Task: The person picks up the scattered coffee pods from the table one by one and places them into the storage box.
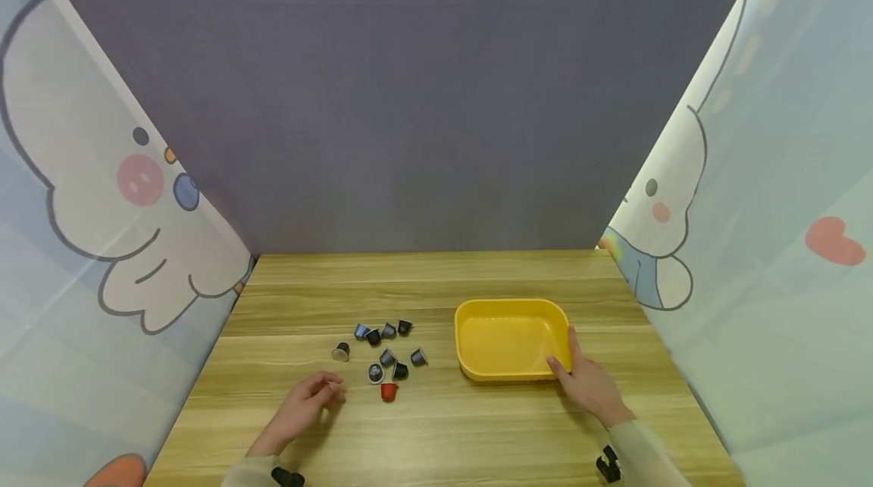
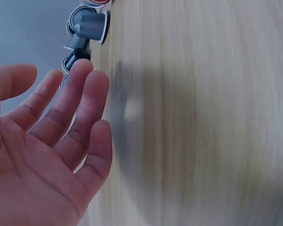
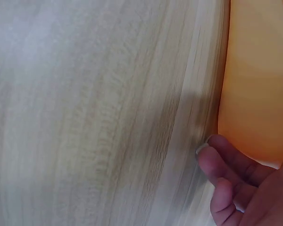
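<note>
Lower right of the head frame, the right hand [image 1: 590, 383] grips the yellow tray [image 1: 510, 338] — thumb over its rim; lower left, the left hand [image 1: 308, 401] — fingers loosely relaxed — is near coffee capsules [image 1: 387, 357].

From the head, we look forward and down, from well above the wood-grain table [image 1: 443, 438], towards a dark grey backdrop [image 1: 423, 116]. At the left wrist, we look from close up across the left hand [image 1: 307, 405], the table turned sideways; we share the small cup-shaped capsules [image 1: 388, 358] with the head. At the right wrist, equally near the right hand [image 1: 593, 388], we share the yellow rounded-rectangular tray [image 1: 508, 377] with the head.
</note>
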Motion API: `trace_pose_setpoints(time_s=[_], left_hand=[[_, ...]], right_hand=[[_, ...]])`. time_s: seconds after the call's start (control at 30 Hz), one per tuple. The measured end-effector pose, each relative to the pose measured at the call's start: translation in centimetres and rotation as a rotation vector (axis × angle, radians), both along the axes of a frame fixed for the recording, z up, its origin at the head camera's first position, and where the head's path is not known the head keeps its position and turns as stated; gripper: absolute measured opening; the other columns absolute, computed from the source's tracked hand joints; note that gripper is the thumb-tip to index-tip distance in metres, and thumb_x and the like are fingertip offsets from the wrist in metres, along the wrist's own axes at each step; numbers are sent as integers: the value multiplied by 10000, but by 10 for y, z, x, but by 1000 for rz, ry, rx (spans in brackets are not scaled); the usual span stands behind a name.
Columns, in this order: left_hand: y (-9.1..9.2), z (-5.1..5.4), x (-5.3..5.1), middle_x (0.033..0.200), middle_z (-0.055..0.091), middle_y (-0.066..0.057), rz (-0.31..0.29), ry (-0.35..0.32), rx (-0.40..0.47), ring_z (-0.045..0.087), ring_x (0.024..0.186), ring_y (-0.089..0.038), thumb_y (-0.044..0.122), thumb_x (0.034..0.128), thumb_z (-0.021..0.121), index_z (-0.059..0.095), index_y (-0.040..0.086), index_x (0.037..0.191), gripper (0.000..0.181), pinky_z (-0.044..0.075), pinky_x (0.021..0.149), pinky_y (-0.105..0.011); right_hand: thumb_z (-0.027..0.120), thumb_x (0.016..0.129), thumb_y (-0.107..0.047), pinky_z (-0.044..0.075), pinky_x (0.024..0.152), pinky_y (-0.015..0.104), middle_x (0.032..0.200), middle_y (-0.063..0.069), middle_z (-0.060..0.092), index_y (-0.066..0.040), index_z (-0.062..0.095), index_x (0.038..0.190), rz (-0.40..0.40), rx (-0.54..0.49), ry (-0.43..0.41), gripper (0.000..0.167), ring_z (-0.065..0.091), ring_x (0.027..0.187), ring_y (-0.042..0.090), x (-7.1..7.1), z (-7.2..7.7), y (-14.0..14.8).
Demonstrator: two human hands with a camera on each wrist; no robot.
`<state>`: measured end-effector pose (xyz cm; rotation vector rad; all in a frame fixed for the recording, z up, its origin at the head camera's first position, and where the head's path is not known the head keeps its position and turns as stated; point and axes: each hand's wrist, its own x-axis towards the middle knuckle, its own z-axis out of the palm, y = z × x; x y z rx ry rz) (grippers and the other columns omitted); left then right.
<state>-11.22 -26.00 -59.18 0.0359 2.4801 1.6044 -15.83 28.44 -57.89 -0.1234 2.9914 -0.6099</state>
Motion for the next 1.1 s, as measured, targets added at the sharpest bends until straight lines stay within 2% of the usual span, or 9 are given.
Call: trace_pose_setpoints(time_s=[0.23, 0.33, 0.4, 0.53, 0.63, 0.8, 1.0, 1.1], left_hand=[[10, -5, -2, 968, 686, -184, 11, -10, 72, 656, 814, -265, 77, 1041, 509, 588, -108, 1169, 239, 531, 723, -318], [17, -9, -3, 964, 686, -187, 49, -2, 94, 663, 819, -265, 53, 1031, 518, 596, -112, 1160, 223, 539, 732, -316], [22, -12, -4, 962, 691, -165, 94, 20, 106, 666, 816, -245, 49, 1018, 545, 616, -91, 1151, 206, 541, 730, -309], [32, -15, -3, 967, 700, -104, 180, 91, 43, 653, 817, -196, 29, 987, 594, 649, -41, 1123, 162, 526, 722, -269], [36, -18, -3, 976, 701, -88, 213, 136, -26, 639, 822, -174, 29, 978, 611, 657, -19, 1125, 162, 512, 715, -253], [39, -17, -7, 1002, 703, -65, 210, 156, -85, 643, 843, -147, 69, 981, 626, 660, 14, 1156, 187, 516, 743, -268], [44, -15, -13, 987, 694, -29, 162, 154, -121, 640, 837, -133, 70, 964, 650, 672, 35, 1176, 216, 512, 757, -292], [47, -15, -15, 964, 680, -15, 144, 145, -119, 622, 811, -107, 45, 936, 675, 675, 35, 1166, 230, 500, 741, -278]], right_hand=[[402, 1025, -575, 514, 576, 482, 945, 303, 669, 74, 18, 1555, -21, -28, -55, 921, 657, 696, 348, -3, 0, -3], [408, 1021, -579, 509, 571, 483, 940, 312, 664, 72, -8, 1553, -28, -45, -64, 938, 652, 686, 346, -2, -1, -2], [421, 1026, -558, 524, 629, 516, 999, 349, 651, 67, -28, 1553, -26, -66, -56, 933, 662, 729, 377, -1, -2, -3], [470, 1029, -503, 516, 775, 582, 1151, 411, 590, 46, -52, 1558, -15, -135, -42, 924, 669, 855, 437, 2, -5, -5], [490, 1022, -502, 507, 808, 589, 1179, 415, 578, 30, -54, 1564, -10, -165, -46, 935, 669, 890, 439, 4, -5, -6], [486, 1013, -534, 508, 807, 582, 1191, 413, 573, 27, -64, 1564, -7, -164, -70, 959, 669, 890, 422, 4, -2, -7], [537, 976, -561, 519, 784, 552, 1197, 415, 566, 30, -72, 1561, -3, -177, -107, 1031, 651, 816, 329, 3, 4, -6], [567, 961, -557, 512, 822, 560, 1255, 433, 521, 40, -66, 1559, 4, -195, -109, 1056, 654, 883, 356, 2, 5, -6]])
